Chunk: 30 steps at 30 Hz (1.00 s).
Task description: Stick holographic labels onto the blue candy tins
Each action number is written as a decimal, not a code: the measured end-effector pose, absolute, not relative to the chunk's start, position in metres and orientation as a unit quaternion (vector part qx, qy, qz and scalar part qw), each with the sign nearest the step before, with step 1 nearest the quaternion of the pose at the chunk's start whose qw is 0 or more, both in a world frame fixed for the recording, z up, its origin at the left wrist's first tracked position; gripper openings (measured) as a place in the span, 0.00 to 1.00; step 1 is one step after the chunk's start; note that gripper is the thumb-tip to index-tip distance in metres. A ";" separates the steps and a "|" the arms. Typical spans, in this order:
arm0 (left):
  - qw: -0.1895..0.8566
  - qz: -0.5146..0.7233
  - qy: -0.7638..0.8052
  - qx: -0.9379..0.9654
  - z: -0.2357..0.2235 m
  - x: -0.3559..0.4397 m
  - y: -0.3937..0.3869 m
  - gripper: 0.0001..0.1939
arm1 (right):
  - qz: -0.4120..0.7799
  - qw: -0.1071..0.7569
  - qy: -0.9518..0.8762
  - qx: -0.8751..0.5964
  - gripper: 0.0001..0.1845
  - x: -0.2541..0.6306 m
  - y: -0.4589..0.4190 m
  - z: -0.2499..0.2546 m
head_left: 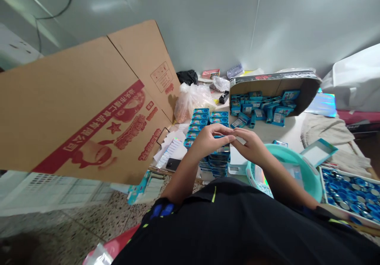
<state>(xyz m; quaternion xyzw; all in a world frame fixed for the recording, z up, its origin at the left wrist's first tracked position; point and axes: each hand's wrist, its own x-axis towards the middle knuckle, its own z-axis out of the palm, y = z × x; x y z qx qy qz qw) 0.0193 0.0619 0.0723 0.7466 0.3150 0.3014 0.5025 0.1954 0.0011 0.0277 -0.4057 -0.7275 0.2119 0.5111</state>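
Observation:
In the middle of the head view, my left hand (210,140) and my right hand (250,143) meet at the fingertips. The fingers of both are stretched out, and I see nothing held between them. Below and behind the hands stand two rows of stacked flat blue boxes (198,122), partly covered by my hands. A white tray-like piece (236,160) lies beneath my right hand. Close to my right forearm is a turquoise basin (308,168) with clear packets and small pieces inside.
A large cardboard carton (89,106) leans at left. An open box on its side (307,95) spills small blue boxes (259,114) at the back. Right lies a tray of blue round pieces (352,192). A black phone (173,164) rests at the table's front edge.

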 end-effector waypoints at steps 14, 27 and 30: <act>0.469 0.520 0.371 0.610 0.057 0.042 0.075 0.15 | 0.399 0.632 -0.550 -0.371 0.31 0.194 0.025 0.005; 0.447 0.445 0.497 0.596 0.046 0.046 0.093 0.11 | 0.410 0.682 -0.482 -0.367 0.10 0.201 0.057 -0.010; 0.390 0.397 0.530 0.640 0.044 0.045 0.098 0.15 | 0.409 0.643 -0.516 -0.391 0.10 0.209 0.067 -0.020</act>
